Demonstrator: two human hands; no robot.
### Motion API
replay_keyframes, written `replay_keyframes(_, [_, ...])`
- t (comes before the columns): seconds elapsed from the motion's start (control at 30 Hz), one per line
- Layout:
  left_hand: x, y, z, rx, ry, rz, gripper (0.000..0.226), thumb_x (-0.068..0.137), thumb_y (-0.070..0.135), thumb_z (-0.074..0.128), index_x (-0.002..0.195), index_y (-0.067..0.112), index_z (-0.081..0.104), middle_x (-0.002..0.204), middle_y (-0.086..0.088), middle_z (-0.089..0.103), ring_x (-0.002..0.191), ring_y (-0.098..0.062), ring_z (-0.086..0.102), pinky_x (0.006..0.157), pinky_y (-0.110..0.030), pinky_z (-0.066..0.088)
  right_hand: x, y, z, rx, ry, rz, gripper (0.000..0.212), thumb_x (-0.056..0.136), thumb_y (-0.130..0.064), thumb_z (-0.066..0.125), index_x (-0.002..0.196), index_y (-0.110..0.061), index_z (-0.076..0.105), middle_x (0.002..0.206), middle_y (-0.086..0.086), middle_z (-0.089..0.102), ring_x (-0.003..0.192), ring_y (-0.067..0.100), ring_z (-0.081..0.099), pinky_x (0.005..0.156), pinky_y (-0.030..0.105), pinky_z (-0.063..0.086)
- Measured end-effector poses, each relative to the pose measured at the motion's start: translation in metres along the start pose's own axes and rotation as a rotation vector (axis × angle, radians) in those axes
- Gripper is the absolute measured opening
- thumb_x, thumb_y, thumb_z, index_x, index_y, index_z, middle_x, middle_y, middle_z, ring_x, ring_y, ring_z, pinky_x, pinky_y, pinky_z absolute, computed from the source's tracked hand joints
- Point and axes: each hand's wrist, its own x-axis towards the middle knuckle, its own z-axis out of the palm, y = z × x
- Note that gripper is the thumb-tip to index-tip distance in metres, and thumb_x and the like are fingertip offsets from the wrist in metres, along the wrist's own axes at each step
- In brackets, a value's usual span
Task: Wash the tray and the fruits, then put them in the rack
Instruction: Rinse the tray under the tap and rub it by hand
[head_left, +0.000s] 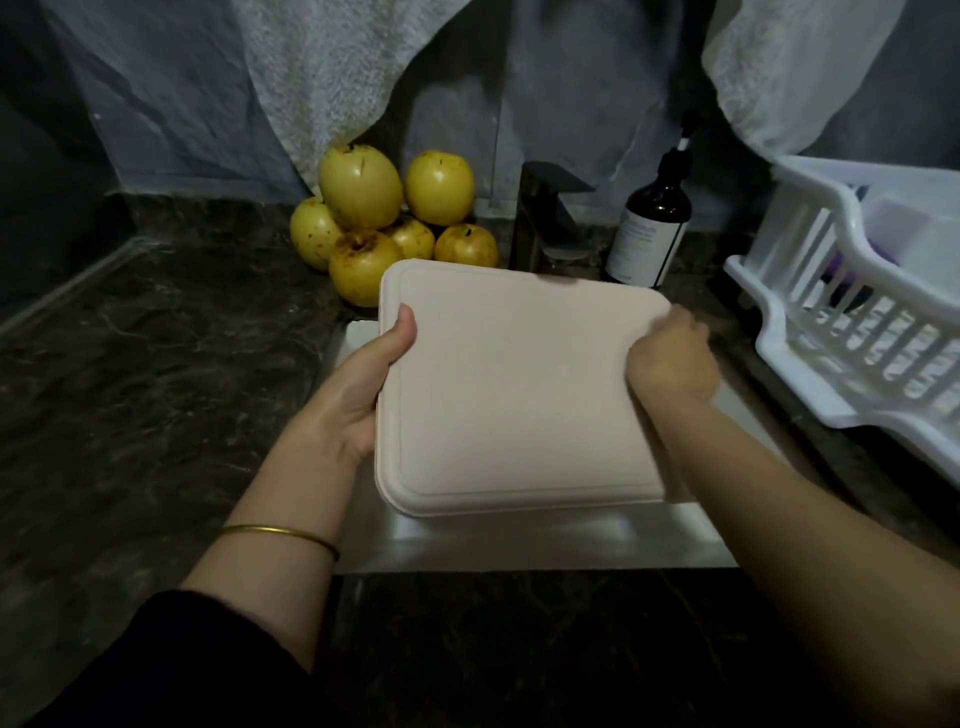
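A pale pink square tray (514, 384) is held tilted over the steel sink (530, 540), its underside facing me. My left hand (371, 387) grips its left edge, thumb on top. My right hand (672, 361) lies blurred against the tray's right edge; whether it grips or rubs the tray is unclear. Several yellow fruits (384, 218) are piled on the counter behind the tray, to the left of the tap. A white plastic rack (852, 322) stands on the counter at the right.
A dark tap (545, 218) rises just behind the tray. A brown pump bottle (652, 223) stands to its right. Dark marble counter (156, 364) spreads to the left. Towels hang on the wall above. Something white and purple lies inside the rack.
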Motion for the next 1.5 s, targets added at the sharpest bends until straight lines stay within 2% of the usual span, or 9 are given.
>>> replay_keyframes(0.17, [0.001,-0.002,0.004,0.030,0.054,-0.041,0.030,0.096,0.034,0.049,0.101,0.009,0.064,0.090,-0.014,0.073,0.073,-0.026,0.071,0.071,-0.046,0.055,-0.065,-0.041,0.031,-0.074,-0.287,-0.410,0.063,0.101,-0.048,0.016,0.153,-0.014,0.006,0.161,0.004,-0.003,0.148,0.020,-0.005,0.118,0.042,-0.004])
replay_keyframes(0.53, [0.005,0.000,-0.002,0.057,0.095,0.068,0.025,0.098,0.027,0.047,0.104,0.010,0.065,0.086,-0.012,0.073,0.074,-0.022,0.072,0.064,-0.037,0.059,-0.111,-0.058,0.006,-0.190,-0.429,-1.182,0.073,0.094,-0.059,0.017,0.153,-0.018,0.000,0.160,-0.005,-0.007,0.146,0.011,-0.010,0.119,0.038,-0.007])
replay_keyframes(0.73, [0.005,-0.001,-0.002,0.082,0.167,0.089,0.018,0.098,0.020,0.048,0.106,0.008,0.059,0.081,-0.012,0.073,0.064,-0.022,0.071,0.058,-0.036,0.059,-0.071,-0.023,0.001,-0.225,-0.401,-0.896,0.068,0.096,-0.060,0.017,0.152,-0.027,-0.002,0.159,-0.007,-0.013,0.146,0.012,-0.014,0.119,0.039,-0.009])
replay_keyframes(0.83, [0.005,0.000,-0.004,0.102,0.168,0.092,0.023,0.096,0.021,0.049,0.114,0.009,0.058,0.096,-0.015,0.069,0.069,-0.024,0.070,0.065,-0.040,0.058,-0.051,-0.007,0.002,-0.211,-0.345,-0.589,0.070,0.096,-0.060,0.013,0.153,-0.022,-0.002,0.160,-0.001,-0.013,0.146,0.017,-0.013,0.118,0.040,-0.009])
replay_keyframes(0.97, [0.007,0.001,-0.004,0.101,0.191,0.119,0.016,0.096,0.019,0.051,0.106,0.010,0.060,0.084,-0.013,0.071,0.062,-0.022,0.069,0.058,-0.037,0.058,-0.045,-0.001,0.004,-0.173,-0.289,-0.165,0.077,0.095,-0.063,0.007,0.153,-0.014,-0.002,0.160,0.009,-0.011,0.147,0.026,-0.012,0.118,0.047,-0.008])
replay_keyframes(1.07, [0.007,0.002,-0.004,0.090,0.220,0.132,0.015,0.095,0.018,0.051,0.104,0.010,0.060,0.076,-0.010,0.072,0.059,-0.021,0.069,0.056,-0.035,0.058,-0.064,-0.016,0.008,-0.177,-0.299,-0.309,0.078,0.094,-0.063,0.008,0.152,-0.013,-0.004,0.159,0.009,-0.013,0.146,0.025,-0.014,0.118,0.045,-0.009])
replay_keyframes(1.23, [0.009,0.002,-0.007,0.091,0.257,0.146,0.033,0.095,0.017,0.052,0.125,0.006,0.054,0.099,-0.014,0.067,0.070,-0.021,0.069,0.061,-0.032,0.059,-0.113,-0.045,0.008,-0.197,-0.371,-0.806,0.070,0.096,-0.059,0.014,0.153,-0.022,-0.002,0.160,0.001,-0.013,0.146,0.020,-0.015,0.118,0.046,-0.009])
replay_keyframes(1.37, [0.008,0.002,-0.007,0.070,0.221,0.120,0.034,0.096,0.019,0.050,0.127,0.006,0.055,0.093,-0.013,0.069,0.070,-0.021,0.070,0.061,-0.033,0.059,-0.129,-0.041,0.000,-0.225,-0.388,-1.190,0.077,0.084,-0.061,-0.001,0.153,-0.028,0.005,0.161,-0.005,-0.005,0.147,0.018,-0.007,0.116,0.045,-0.007])
replay_keyframes(1.5, [0.008,0.002,-0.006,0.035,0.225,0.127,0.033,0.096,0.017,0.049,0.126,0.005,0.054,0.079,-0.010,0.072,0.065,-0.020,0.071,0.054,-0.031,0.058,-0.099,-0.024,-0.003,-0.205,-0.372,-0.998,0.065,0.091,-0.064,0.009,0.151,-0.038,0.006,0.160,-0.010,-0.006,0.147,0.015,-0.009,0.118,0.042,-0.006])
